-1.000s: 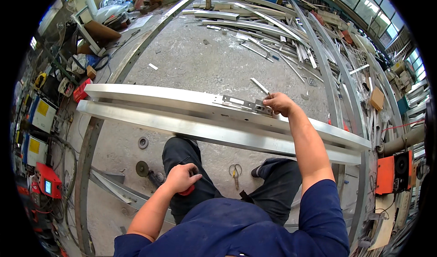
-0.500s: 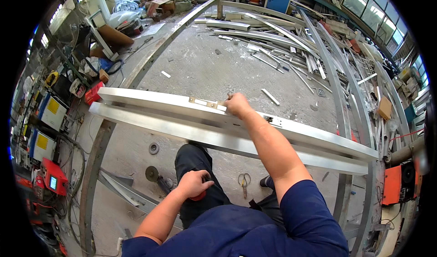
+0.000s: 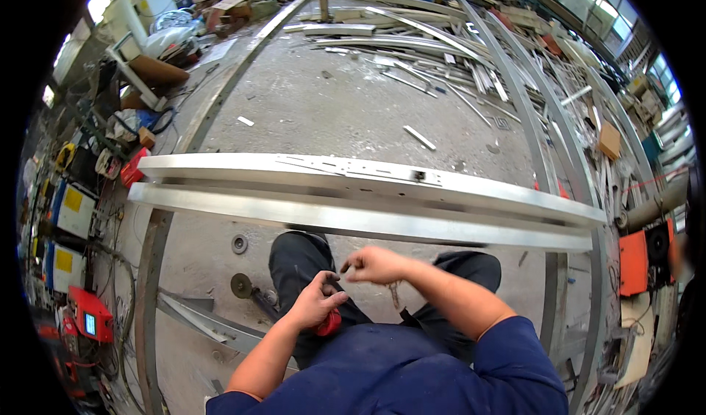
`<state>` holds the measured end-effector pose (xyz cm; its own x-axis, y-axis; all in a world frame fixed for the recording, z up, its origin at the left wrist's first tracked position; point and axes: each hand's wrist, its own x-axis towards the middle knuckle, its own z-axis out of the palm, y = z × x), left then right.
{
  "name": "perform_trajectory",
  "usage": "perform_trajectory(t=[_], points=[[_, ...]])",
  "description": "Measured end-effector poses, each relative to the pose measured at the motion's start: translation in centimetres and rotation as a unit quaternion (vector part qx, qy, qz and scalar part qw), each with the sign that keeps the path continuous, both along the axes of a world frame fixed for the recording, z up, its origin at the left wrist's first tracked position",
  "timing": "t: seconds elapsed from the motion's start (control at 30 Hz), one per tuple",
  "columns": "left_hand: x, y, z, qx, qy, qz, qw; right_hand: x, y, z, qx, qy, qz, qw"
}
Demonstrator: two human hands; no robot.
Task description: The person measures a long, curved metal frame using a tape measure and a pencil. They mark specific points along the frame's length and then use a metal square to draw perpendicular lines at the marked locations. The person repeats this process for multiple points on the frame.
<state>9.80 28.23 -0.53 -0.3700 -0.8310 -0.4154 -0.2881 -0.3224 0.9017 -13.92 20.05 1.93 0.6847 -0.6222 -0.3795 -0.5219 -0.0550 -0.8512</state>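
Two long silvery metal beams, a far one (image 3: 500, 194) and a near one (image 3: 441, 227), lie side by side across the frame in front of me. The far beam's top face carries slots, thin dark lines and a small dark fitting (image 3: 418, 175). Over my lap, my left hand (image 3: 318, 302) is curled round a red object (image 3: 329, 322), mostly hidden under the palm. Close to its fingertips is my right hand (image 3: 373, 265), its fingers pinched together; whatever they hold is too small to make out. Scissors (image 3: 395, 294) lie on the floor below my right wrist, partly covered.
Steel rails (image 3: 220, 95) form a frame under the beams. An angle grinder (image 3: 250, 291) and a round disc (image 3: 239, 244) rest on the floor at left. Metal offcuts (image 3: 419, 47) are piled at the back. Red machines (image 3: 90, 323) and an orange machine (image 3: 646, 257) flank the frame.
My right hand has left the far beam and come back beside my left hand. The tan slotted plate no longer shows on that beam. My left hand has risen slightly.
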Motion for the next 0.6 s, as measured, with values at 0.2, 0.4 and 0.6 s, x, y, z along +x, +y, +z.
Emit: perform_trajectory(t=[0.2,0.4,0.6], points=[[-5.7,-1.0,-1.4,-0.041,-0.019,-0.109,0.993,-2.3,9.2,-5.5,0.047,-0.156,-0.137,0.977],[-9.7,-1.2,0.9,0.029,-0.079,-0.213,0.973,-7.0,12.0,-5.1,0.085,-0.242,-0.263,0.930],[-7.5,0.1,1.4,-0.053,-0.157,-0.246,0.955,-26.6,14.4,-3.7,0.105,-0.282,-0.689,0.660]])
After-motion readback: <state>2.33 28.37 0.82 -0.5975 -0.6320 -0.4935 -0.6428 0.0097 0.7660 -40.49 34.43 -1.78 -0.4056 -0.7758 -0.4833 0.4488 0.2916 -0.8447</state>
